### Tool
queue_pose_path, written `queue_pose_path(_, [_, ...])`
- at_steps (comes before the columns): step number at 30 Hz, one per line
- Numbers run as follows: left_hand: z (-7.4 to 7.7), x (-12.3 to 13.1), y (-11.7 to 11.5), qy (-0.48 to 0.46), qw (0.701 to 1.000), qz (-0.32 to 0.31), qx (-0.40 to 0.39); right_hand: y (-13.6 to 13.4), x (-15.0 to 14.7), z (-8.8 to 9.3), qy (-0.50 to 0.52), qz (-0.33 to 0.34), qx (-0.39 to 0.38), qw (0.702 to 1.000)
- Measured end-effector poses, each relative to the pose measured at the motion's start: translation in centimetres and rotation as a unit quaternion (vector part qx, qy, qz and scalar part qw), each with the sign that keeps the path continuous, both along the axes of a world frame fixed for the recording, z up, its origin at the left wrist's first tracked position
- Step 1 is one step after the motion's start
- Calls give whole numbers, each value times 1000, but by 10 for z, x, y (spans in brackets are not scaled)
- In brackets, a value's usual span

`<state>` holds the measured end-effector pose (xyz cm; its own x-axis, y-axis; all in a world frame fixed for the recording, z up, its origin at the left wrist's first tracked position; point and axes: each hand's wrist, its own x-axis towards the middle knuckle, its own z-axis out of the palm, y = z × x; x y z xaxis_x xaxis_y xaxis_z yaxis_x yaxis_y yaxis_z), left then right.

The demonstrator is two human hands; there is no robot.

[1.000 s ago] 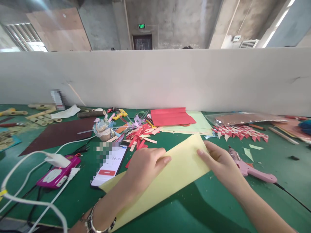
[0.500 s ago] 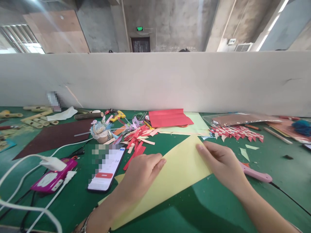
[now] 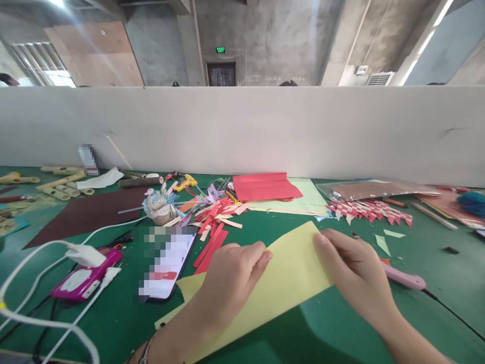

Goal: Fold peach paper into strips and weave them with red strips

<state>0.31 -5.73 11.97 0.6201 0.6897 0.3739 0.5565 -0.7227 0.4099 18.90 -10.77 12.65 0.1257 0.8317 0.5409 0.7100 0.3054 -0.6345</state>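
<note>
The left hand (image 3: 235,278) pinches the yellow paper (image 3: 293,268) at its upper edge and the right hand (image 3: 354,273) pinches its right end, presumably to hold it taut over the green desk (image 3: 125,326), the pink glue gun (image 3: 406,277) lying clear of the sheet.

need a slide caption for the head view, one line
Left-hand grip and right-hand grip on a pale yellow paper sheet above a green tabletop, near narrow red paper strips.
</note>
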Motion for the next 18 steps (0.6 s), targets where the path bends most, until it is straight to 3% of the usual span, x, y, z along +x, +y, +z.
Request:
queue_pose_path(11, [-2,-6,-4,8,1000,14,-26,-3,3,-1,-50,-28,-16,998])
queue_pose_path(18, [-2,-8,-4,28,1000,9,5,-6,5,0,-33,-22,-36,999])
